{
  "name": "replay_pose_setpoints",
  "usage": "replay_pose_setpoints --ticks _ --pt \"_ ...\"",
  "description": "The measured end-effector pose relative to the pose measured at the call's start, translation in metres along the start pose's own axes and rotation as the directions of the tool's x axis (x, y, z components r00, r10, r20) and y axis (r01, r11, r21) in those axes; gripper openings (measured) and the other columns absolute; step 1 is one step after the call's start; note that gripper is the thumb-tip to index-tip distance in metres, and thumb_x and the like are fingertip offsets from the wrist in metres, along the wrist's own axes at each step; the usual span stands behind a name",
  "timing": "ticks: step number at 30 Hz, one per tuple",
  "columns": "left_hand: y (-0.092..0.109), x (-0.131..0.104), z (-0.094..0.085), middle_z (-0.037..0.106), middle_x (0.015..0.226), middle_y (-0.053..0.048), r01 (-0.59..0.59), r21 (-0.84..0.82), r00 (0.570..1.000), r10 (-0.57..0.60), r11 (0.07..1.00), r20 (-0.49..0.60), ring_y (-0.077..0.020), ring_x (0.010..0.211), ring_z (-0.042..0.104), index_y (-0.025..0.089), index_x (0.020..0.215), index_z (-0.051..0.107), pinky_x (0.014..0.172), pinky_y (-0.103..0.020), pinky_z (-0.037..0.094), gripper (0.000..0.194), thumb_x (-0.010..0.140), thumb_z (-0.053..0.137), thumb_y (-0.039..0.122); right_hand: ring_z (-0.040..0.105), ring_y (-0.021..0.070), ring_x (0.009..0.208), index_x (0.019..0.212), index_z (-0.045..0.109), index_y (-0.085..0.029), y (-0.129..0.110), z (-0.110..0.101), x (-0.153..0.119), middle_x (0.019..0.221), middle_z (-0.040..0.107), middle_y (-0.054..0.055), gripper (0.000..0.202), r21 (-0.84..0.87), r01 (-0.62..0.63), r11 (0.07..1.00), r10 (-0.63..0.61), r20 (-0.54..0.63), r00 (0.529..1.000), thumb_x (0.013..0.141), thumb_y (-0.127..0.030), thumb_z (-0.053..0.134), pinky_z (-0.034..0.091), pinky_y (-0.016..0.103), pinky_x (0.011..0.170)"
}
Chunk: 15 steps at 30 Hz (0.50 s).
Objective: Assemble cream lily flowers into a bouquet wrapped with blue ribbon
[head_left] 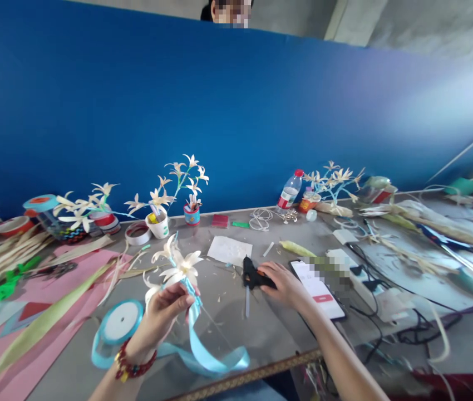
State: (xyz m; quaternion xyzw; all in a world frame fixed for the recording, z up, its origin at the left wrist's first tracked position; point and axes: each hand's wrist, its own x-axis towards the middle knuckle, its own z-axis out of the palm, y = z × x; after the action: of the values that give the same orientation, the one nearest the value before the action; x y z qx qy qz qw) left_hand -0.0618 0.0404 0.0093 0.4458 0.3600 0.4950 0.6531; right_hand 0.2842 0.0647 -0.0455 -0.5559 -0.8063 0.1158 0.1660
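My left hand [168, 312] pinches the stem of a cream flower spray [182, 267], where light blue ribbon [203, 348] is wrapped round it. The ribbon's loose length hangs below and curls over the table's front. Beside that wrist lies a ribbon spool [122, 321] with a white centre. To the right, my right hand [280, 281] has its fingers on the handle of a black glue gun [255, 274], which lies on the grey table with a clear glue stick under it.
White paper [230, 250] lies behind the glue gun. A phone [318, 289] and a power strip [359, 284] with cables are on the right. Flower cups [158, 225] and a bottle [290, 192] line the blue partition [236, 111]. Pink sheets [53, 312] cover the left. A person is beyond.
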Motion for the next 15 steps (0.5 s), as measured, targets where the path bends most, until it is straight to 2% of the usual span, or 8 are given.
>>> replay_pose_setpoints --ticks 4,9,12,15 --pt "-0.003 0.003 -0.004 0.071 0.081 -0.005 -0.011 -0.035 1.000 0.011 0.999 0.006 -0.0138 0.055 0.064 0.015 0.075 0.073 0.048 -0.023 0.047 0.024 0.072 0.085 0.035 0.058 0.0317 0.121 0.103 0.065 -0.018 -0.005 -0.005 0.005 0.131 0.061 0.015 0.033 0.021 0.025 0.999 -0.025 -0.002 1.000 0.071 -0.013 0.061 0.046 0.044 0.103" --pt "-0.005 0.004 -0.004 0.071 0.081 -0.006 -0.014 -0.047 1.000 0.015 0.999 0.006 -0.0136 0.057 0.063 0.013 0.074 0.073 0.050 -0.024 0.049 0.025 0.072 0.085 0.034 0.052 0.0368 0.129 0.088 0.060 -0.020 -0.003 -0.007 0.015 0.138 0.059 0.017 0.030 0.082 0.061 0.995 -0.064 0.033 0.997 0.059 -0.012 0.060 0.041 0.049 0.106" --pt "-0.003 0.004 -0.002 0.072 0.081 -0.006 -0.015 -0.050 1.000 0.015 0.999 -0.001 -0.0135 0.055 0.063 0.013 0.075 0.073 0.049 -0.024 0.048 0.025 0.071 0.085 0.035 0.053 0.0369 0.129 0.085 0.060 -0.021 0.003 -0.009 0.023 0.133 0.064 0.015 0.030 0.157 0.093 0.983 -0.103 0.053 0.993 0.056 -0.015 0.063 0.038 0.049 0.108" --pt "-0.003 0.004 0.000 0.071 0.080 -0.006 -0.024 -0.060 1.000 0.024 0.998 -0.009 -0.0145 0.055 0.064 0.014 0.073 0.071 0.048 -0.024 0.048 0.026 0.071 0.086 0.035 0.061 0.0360 0.116 0.085 0.062 -0.021 0.012 -0.012 0.031 0.117 0.071 0.014 0.028 0.261 0.089 0.961 -0.100 0.031 0.994 0.057 -0.020 0.065 0.040 0.050 0.106"
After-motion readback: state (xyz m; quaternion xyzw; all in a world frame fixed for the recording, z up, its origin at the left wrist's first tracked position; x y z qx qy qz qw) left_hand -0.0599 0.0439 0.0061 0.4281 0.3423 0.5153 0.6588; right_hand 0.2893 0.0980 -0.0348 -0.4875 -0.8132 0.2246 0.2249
